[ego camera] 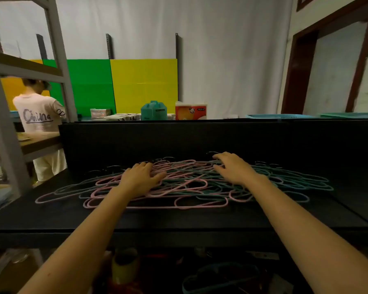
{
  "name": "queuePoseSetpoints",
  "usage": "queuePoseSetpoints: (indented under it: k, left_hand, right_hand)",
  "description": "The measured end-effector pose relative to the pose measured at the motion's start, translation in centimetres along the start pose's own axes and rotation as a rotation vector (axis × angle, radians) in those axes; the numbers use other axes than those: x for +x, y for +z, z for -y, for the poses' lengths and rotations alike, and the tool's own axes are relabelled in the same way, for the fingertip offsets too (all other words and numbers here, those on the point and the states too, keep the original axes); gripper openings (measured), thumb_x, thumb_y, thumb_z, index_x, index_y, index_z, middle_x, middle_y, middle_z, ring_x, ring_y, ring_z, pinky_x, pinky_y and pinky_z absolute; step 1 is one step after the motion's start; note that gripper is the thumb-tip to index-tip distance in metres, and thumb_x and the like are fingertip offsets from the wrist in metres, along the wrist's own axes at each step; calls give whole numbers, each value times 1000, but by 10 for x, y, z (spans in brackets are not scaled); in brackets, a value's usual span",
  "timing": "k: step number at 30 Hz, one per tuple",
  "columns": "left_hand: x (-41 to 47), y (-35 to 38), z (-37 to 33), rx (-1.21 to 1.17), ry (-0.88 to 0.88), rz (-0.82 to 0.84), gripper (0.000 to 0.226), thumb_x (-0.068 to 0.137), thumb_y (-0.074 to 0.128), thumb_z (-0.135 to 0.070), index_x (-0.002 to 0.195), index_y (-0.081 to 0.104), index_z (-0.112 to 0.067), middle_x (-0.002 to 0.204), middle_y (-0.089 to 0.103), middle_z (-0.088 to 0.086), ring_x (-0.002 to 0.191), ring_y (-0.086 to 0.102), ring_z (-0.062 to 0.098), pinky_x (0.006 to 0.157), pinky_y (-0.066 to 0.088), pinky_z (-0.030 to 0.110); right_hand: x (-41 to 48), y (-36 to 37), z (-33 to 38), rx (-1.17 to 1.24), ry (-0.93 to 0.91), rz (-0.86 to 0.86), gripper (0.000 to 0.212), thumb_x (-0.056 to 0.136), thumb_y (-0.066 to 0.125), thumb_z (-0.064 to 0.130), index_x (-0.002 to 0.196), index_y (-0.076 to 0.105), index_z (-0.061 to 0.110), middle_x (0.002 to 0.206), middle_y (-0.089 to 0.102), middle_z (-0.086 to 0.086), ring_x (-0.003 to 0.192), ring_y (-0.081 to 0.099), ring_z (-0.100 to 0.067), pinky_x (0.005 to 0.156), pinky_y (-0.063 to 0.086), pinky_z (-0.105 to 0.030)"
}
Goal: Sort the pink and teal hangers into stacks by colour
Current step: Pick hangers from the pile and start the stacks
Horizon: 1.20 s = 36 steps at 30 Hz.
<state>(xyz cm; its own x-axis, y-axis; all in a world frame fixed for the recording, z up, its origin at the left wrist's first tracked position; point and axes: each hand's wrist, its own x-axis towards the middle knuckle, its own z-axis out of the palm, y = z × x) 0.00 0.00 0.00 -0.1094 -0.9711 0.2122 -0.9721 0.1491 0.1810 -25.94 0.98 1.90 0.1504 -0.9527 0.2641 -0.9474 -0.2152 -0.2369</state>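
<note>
A flat, tangled heap of pink hangers [200,205] and teal hangers [302,183] lies mixed on a black tabletop [179,219]. Pink ones show mostly at the left and front, teal ones mostly at the right. My left hand [141,177] rests palm down on the heap left of its middle, fingers spread. My right hand [232,166] lies palm down on the far middle of the heap, fingers spread over the wires. Neither hand has closed around a hanger.
A black back panel [200,136] rises right behind the heap. A grey metal shelf frame [2,128] stands at the left, with a person in a pale T-shirt [38,115] beyond it. Boxes and a teal case [153,111] sit behind the panel. Clutter lies under the table's front edge.
</note>
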Motion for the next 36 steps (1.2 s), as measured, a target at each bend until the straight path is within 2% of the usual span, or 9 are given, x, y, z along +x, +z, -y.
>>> queuePoseSetpoints:
  k: [3,8,12,16,21,25,29,32,36]
  left_hand:
    - [10,0,12,-103,-82,110,83,81,35,-69,145,24,-17,151,27,9,136,29,27,111,27,44]
    - [22,0,28,-90,-137,117,89,75,42,-73,145,24,-20,150,28,9,135,29,27,112,26,43]
    - [28,-3,51,-289,-202,213,129,36,43,-93,141,33,-20,145,38,6,129,40,25,110,32,39]
    - [36,-1,59,-326,-175,195,94,63,60,-69,137,39,-15,138,43,6,121,45,20,102,37,33]
    - [43,-7,61,-257,-104,152,107,42,56,-79,128,47,-17,121,45,0,105,46,14,95,43,31]
    - [50,-17,63,-276,-74,74,79,60,64,-66,120,52,-17,113,48,0,100,50,14,88,47,30]
    - [54,-38,71,-329,-31,-8,77,57,61,-66,117,54,-18,111,48,2,97,50,15,82,45,29]
    - [55,-53,77,-311,-12,-99,85,55,61,-71,118,53,-15,107,48,2,92,49,14,74,42,26]
    - [56,-62,78,-293,21,-142,105,36,50,-90,114,53,-19,104,49,1,88,49,13,70,40,25]
  right_hand:
    - [21,-1,-5,3,-25,19,48,97,43,33,142,35,17,145,37,-6,126,42,-23,100,38,-35]
    - [51,3,-6,-10,-103,37,46,97,43,35,140,38,20,145,38,-3,128,40,-20,102,37,-33]
    - [67,4,-7,-10,-159,36,44,96,43,37,138,41,22,144,40,-1,130,37,-18,103,35,-32]
    - [76,7,-4,-16,-187,21,44,96,42,38,137,41,24,144,40,2,131,36,-16,103,35,-32]
    - [82,10,0,-16,-199,23,44,96,43,38,138,40,24,144,40,3,130,37,-15,103,36,-32]
    - [88,7,0,-12,-172,40,44,95,45,37,137,41,24,141,43,2,127,42,-15,103,39,-34]
    - [92,3,-3,44,-115,75,44,94,48,36,136,44,22,137,49,-1,121,49,-17,102,42,-35]
    - [89,0,-8,66,-85,161,56,88,54,46,137,43,19,137,49,-2,120,50,-16,102,42,-32]
    - [76,-12,-19,13,50,385,102,66,62,69,146,26,18,150,32,-1,133,37,-19,110,32,-34]
